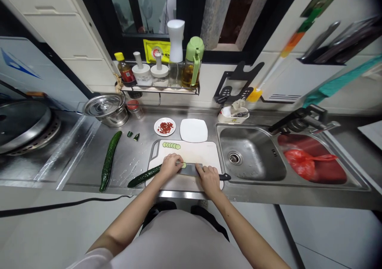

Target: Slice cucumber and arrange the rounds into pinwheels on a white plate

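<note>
A partly cut cucumber (pixel 145 176) lies across the left edge of the cutting board (pixel 205 151), its cut end hidden under my left hand (pixel 171 166). My left fingers are closed around that end, with the fingertips beside a pale green cucumber slice (pixel 184 165) at the blade. In my right hand (pixel 209 178) is a kitchen knife (pixel 189 170) with a wide blade; its black handle sticks out to the right, and my index finger rests along the blade. Several cucumber slices (pixel 171 145) lie in an overlapping row at the board's upper left.
Behind the board are a white plate of chopped red pieces (pixel 165 127) and a square white plate (pixel 193 130). A whole cucumber (pixel 110 160) and small cucumber ends (pixel 136 137) lie left. The sink (pixel 253 153) is right; a lidded pot (pixel 109 112) stands at back left.
</note>
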Motion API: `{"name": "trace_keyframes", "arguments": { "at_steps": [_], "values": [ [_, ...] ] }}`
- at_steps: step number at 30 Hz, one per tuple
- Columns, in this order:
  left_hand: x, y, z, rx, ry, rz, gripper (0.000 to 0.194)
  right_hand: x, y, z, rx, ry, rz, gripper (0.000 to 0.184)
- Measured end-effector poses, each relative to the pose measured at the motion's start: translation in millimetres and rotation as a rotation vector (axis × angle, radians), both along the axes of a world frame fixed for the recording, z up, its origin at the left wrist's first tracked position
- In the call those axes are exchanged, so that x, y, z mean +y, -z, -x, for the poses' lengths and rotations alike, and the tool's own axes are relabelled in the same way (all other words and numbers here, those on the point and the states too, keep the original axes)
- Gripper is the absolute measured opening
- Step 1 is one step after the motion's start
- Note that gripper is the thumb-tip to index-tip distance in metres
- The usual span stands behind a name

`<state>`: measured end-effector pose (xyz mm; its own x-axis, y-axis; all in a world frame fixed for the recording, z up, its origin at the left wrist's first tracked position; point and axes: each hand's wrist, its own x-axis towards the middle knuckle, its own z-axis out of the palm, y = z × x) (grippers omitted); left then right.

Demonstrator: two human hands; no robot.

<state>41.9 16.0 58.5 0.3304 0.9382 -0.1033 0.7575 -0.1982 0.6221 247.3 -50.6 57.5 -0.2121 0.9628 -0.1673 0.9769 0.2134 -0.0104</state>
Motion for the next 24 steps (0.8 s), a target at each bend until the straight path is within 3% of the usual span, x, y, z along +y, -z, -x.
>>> {"name": "trace_keyframes", "arguments": {
  "at_steps": [5, 11, 17, 24],
  "values": [
    [19, 4.4, -3, -0.047, -0.145, 0.117, 0.009, -5, 1.4, -8, -0.024, 0.025, -0.014, 0.045],
    [59, 23.2, -7, 0.058, -0.277, 0.098, 0.005, -12, 1.1, -16, -0.029, 0.075, -0.007, 0.043],
    [81, 38.5, -17, 0.138, -0.214, 0.084, 0.01, -12, 1.3, -18, -0.028, 0.099, 0.01, 0.043],
    [79, 42.1, -9, 0.202, -0.123, -0.075, 0.012, -10, 3.8, -18, -0.026, 0.112, 0.029, 0.043]
  ]
}}
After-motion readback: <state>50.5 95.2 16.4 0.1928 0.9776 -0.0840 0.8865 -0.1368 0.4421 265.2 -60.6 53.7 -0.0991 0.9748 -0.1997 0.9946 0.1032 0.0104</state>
